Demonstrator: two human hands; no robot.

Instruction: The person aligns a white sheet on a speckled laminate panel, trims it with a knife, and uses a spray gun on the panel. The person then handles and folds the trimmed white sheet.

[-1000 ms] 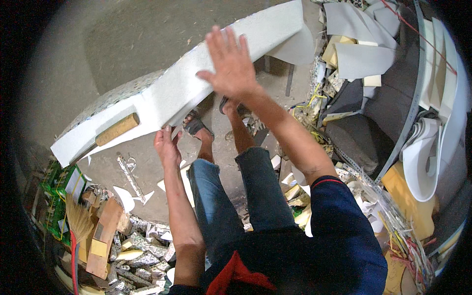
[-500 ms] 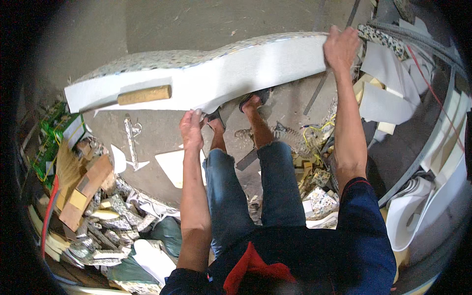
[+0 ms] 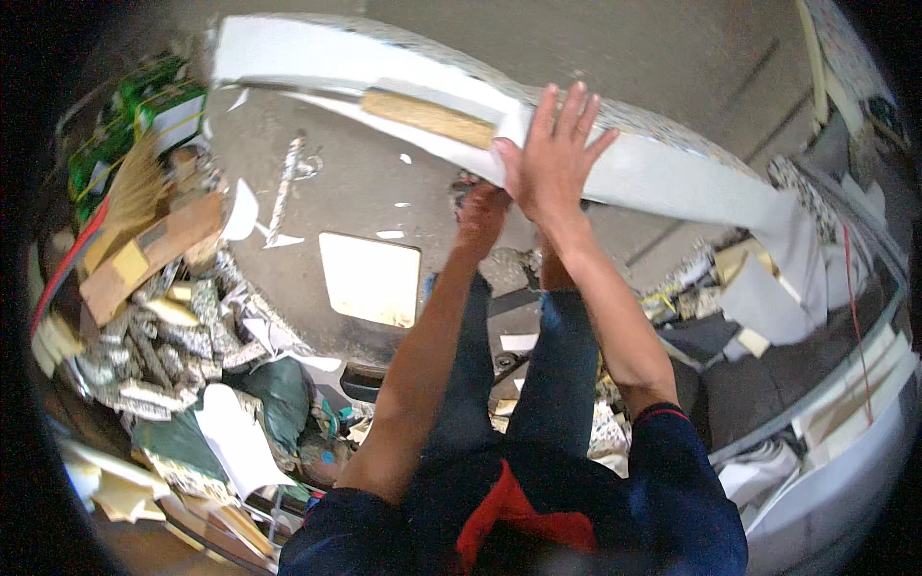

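Matt covering sheet (image 3: 653,182), wooden handle (image 3: 427,119)

The far floor (image 3: 663,58) is being rendered dim; a white panel (image 3: 370,278) at left is being brightly lit. Corners are being swallowed by black, edges are being bent, and the right hand (image 3: 560,173) is being slightly blurred.

And here we are in a workshop, a cluttered one by every sign! Bare grey floor (image 3: 370,182) underfoot, littered with white cut-outs (image 3: 242,213). Over on the left, look at that heap of speckled offcuts (image 3: 206,322), with boards (image 3: 182,235) piled above and a straw broom (image 3: 139,192) right beside them. Grey sheets (image 3: 773,293) crowd the right side, and a long white-faced foam piece (image 3: 663,182) stretches across the work area.
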